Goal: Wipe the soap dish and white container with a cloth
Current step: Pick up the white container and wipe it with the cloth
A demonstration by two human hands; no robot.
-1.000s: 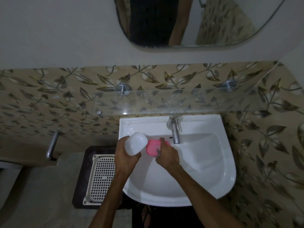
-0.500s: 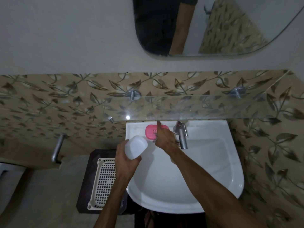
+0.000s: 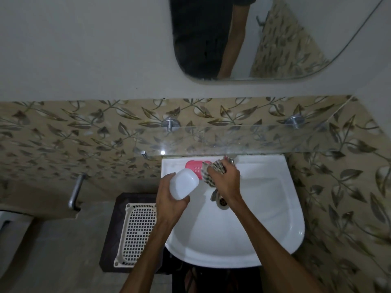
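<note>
White container held clear, cloth gathered beside the soap dish

The left hand (image 3: 171, 199) has its fingers wrapped round the white container (image 3: 184, 182), lifted over the sink (image 3: 275, 240) for wiping; beyond, the right hand (image 3: 225, 180) clenches the checked cloth (image 3: 212, 172) just beside the pink soap dish (image 3: 193, 166), which rests on the sink's back ledge

No legible text anywhere.

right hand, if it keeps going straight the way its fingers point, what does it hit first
Probably the tap just beyond the right hand, which grips the cloth; depth is unclear, so it might pass beside it.
</note>
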